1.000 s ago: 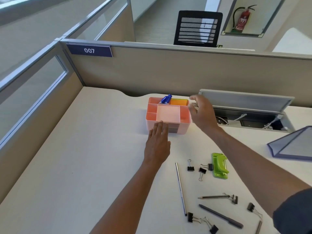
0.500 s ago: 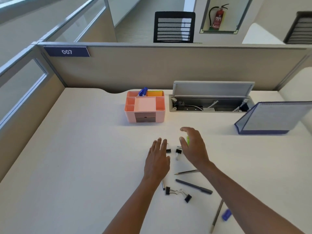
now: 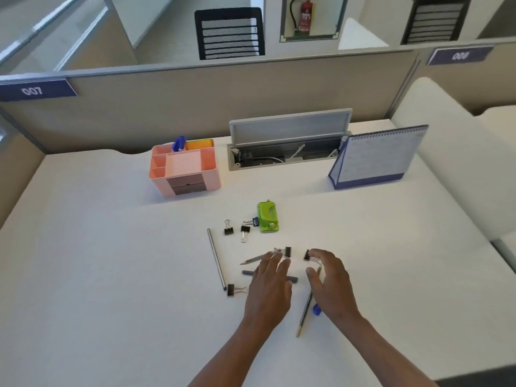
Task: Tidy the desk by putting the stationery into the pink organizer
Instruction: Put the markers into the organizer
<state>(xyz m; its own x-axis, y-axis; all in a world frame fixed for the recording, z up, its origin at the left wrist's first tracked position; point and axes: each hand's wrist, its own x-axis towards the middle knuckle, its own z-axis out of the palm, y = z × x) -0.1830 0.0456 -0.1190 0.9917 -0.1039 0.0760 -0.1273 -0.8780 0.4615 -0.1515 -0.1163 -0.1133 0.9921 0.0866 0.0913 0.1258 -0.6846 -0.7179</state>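
Note:
The pink organizer (image 3: 212,171) stands at the back of the desk with a blue item (image 3: 179,143) upright in a rear slot. Loose stationery lies nearer me: a green stapler (image 3: 268,217), several black binder clips (image 3: 228,229), a long grey pencil (image 3: 216,259), another pencil (image 3: 254,259), a dark pen (image 3: 247,272) and a third pencil (image 3: 306,311). My left hand (image 3: 269,289) hovers flat over the dark pen, fingers straight. My right hand (image 3: 332,283) hangs beside it with relaxed fingers, above a clip (image 3: 307,255) and the third pencil. Neither hand holds anything.
An open cable tray (image 3: 287,152) with a raised lid is set into the desk behind the stationery. A blue desk calendar (image 3: 377,157) stands at the right. Partition walls close the back and left; the desk's right edge meets another desk.
Both hands drew back from the organizer toward me and now sit low over the pens and clips. The view has tilted down and to the right.

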